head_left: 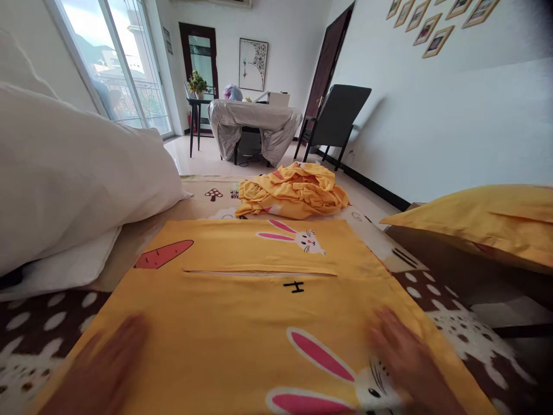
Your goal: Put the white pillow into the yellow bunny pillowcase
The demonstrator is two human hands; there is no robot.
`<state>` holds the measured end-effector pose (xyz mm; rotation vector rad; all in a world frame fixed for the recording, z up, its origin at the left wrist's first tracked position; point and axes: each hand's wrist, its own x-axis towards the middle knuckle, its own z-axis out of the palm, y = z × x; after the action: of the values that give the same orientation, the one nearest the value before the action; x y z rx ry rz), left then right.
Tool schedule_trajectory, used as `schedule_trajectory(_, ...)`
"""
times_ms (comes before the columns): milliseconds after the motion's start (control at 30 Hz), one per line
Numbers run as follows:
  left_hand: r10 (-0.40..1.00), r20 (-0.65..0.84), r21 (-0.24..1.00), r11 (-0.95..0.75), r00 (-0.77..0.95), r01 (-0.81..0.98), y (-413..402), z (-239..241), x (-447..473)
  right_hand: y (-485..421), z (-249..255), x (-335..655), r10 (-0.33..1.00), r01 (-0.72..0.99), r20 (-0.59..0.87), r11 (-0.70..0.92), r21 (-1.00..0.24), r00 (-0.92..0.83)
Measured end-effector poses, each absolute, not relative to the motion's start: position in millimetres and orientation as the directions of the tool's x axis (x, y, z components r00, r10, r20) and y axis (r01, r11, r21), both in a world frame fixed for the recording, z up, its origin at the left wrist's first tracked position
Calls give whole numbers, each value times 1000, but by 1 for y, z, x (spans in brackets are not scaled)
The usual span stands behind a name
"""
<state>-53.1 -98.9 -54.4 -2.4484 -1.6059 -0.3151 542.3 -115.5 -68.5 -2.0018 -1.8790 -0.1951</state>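
A yellow pillowcase [224, 323] printed with white rabbits and a red carrot lies spread flat before me. Across its upper part runs a narrow slit opening [259, 273]. My left hand [106, 360] rests on or just over its left side, fingers stretched out and blurred. On the right side, my right hand [406, 354] is also flat with fingers extended, near the large rabbit print, smeared by motion. Neither hand holds anything. Beyond the far edge of the pillowcase sits a crumpled heap of matching yellow fabric [298, 190].
White pillows [82, 173] are piled on the left. A yellow cushion [484, 222] juts in at the right. Underneath lies a patterned brown and cream blanket [415, 262]. Farther off stand a covered table [254, 112] and a dark chair [337, 118].
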Motion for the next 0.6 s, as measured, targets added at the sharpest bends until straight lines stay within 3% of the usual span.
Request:
schedule_trajectory(100, 774, 144, 72, -630, 617, 774, -81, -22, 42, -95, -45, 435, 947, 932, 248, 264, -249, -202)
schedule_trajectory(167, 736, 54, 182, -672, 675, 718, -73, -9, 103, -95, -35, 370, 911, 872, 159, 410, -267, -380)
schedule_trajectory(233, 724, 11, 210, -676, 689, 707, -73, -9, 141, -104, -33, 330, 883, 837, 129, 469, -280, -451)
schedule_trajectory(467, 776, 204, -43, -602, 597, 797, -109, -41, 89, -139, -63, 370, 912, 907, 254, 374, -193, -322)
schedule_trajectory(600, 892, 241, -144, -356, 381, 924, -140, -58, 14, -156, -83, 451, 926, 970, 344, 209, -121, -156)
